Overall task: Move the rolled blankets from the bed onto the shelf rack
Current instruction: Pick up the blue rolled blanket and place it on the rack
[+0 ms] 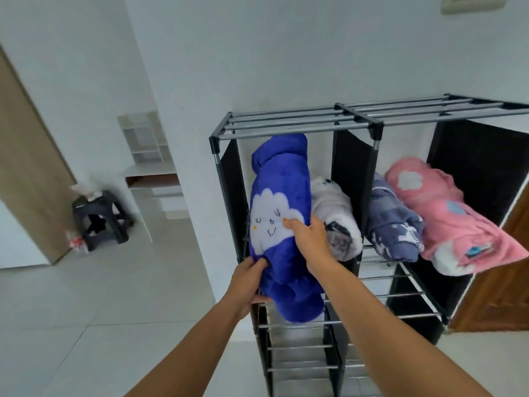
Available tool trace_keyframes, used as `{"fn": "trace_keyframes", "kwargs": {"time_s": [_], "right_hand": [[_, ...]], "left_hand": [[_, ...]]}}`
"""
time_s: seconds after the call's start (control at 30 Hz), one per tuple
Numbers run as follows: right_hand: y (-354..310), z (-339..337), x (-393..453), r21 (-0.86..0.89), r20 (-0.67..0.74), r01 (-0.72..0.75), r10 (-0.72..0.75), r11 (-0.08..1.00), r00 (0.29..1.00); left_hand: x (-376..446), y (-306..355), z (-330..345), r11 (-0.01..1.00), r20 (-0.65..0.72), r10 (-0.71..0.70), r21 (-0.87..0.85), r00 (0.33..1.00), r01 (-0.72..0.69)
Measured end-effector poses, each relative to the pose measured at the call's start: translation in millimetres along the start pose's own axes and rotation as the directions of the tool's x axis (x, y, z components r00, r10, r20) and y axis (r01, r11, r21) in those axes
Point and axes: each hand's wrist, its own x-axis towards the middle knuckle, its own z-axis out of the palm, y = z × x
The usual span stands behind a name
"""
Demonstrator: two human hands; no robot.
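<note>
A blue rolled blanket (pixel 282 196) with a white cloud face lies lengthwise in the left compartment of the black shelf rack (pixel 300 124), its near end hanging over the front bar. My left hand (pixel 247 282) grips its lower left edge. My right hand (pixel 307 239) presses on its right side by the cloud. A white rolled blanket (pixel 335 213) lies beside it in the same compartment. A grey-blue rolled blanket (pixel 392 222) and a pink rolled blanket (pixel 446 222) lie in the right compartment.
The rack stands against a white wall, with bare metal bars on its top and lower tiers. A brown door (pixel 498 285) is at its right. On the tiled floor at left stands a dark stool (pixel 98 216), beyond it a white desk unit (pixel 148 156).
</note>
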Motion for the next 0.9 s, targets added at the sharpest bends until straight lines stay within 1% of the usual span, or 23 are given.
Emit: {"fn": "trace_keyframes", "kwargs": {"time_s": [0.1,0.17,0.2,0.23,0.27,0.33,0.4,0.5,0.57,0.63,0.67,0.7,0.8,0.83,0.9], "right_hand": [[-2.0,11.5,39.0,-0.012,-0.031,-0.02,0.019,1.0,0.999],[1.3,14.9,58.4,-0.038,-0.043,-0.052,0.05,0.998,0.998],[5.1,15.8,65.7,-0.096,-0.046,-0.068,0.064,0.993,0.997],[8.9,16.9,70.8,-0.192,-0.055,-0.084,0.074,0.978,0.996],[13.4,18.6,74.3,-0.304,-0.072,-0.085,0.066,0.949,0.995],[23.1,24.1,78.8,-0.498,-0.082,-0.031,-0.012,0.867,0.997],[32.1,28.8,81.9,-0.634,-0.033,0.027,-0.062,0.773,0.998],[42.5,30.5,90.3,-0.752,0.035,0.065,-0.059,0.656,0.998],[48.2,30.9,93.8,-0.805,0.048,0.063,-0.041,0.59,0.998],[52.5,32.5,98.0,-0.838,0.055,0.051,-0.009,0.543,0.998],[52.9,33.6,99.9,-0.839,0.058,0.04,0.017,0.543,0.998],[51.6,34.2,101.6,-0.822,0.065,0.031,0.04,0.568,0.997],[37.5,28.9,96.2,-0.667,0.064,-0.009,0.07,0.745,0.995],[34.9,25.5,91.8,-0.616,0.063,-0.01,0.062,0.787,0.996],[38.1,19.2,81.5,-0.569,0.06,-0.004,0.047,0.822,0.997]], "left_hand": [[26.7,14.3,4.9,0.996,-0.072,0.084,0.031,0.994,-0.082],[40.9,15.4,7.8,0.987,-0.105,0.133,0.109,0.985,-0.122],[46.8,13.7,8.6,0.977,-0.114,0.157,0.164,0.981,-0.137],[52.2,11.0,8.8,0.961,-0.113,0.181,0.232,0.977,-0.151],[56.9,8.6,8.8,0.938,-0.106,0.211,0.303,0.972,-0.171],[66.4,5.8,8.5,0.883,-0.097,0.271,0.422,0.958,-0.207],[75.2,5.6,8.4,0.829,-0.076,0.307,0.511,0.949,-0.227],[86.6,3.6,6.6,0.752,-0.017,0.314,0.614,0.949,-0.238],[92.2,1.5,4.5,0.71,0.009,0.29,0.668,0.957,-0.221],[97.1,1.3,3.0,0.688,0.022,0.272,0.694,0.962,-0.211],[99.3,1.7,2.4,0.679,0.027,0.268,0.703,0.963,-0.209],[101.3,2.1,1.3,0.671,0.031,0.266,0.712,0.964,-0.208],[106.3,2.7,-2.4,0.648,0.056,0.253,0.732,0.966,-0.212],[108.1,2.7,-3.3,0.644,0.067,0.251,0.734,0.966,-0.218],[112.0,1.5,-3.1,0.639,0.078,0.254,0.734,0.964,-0.228]]}}
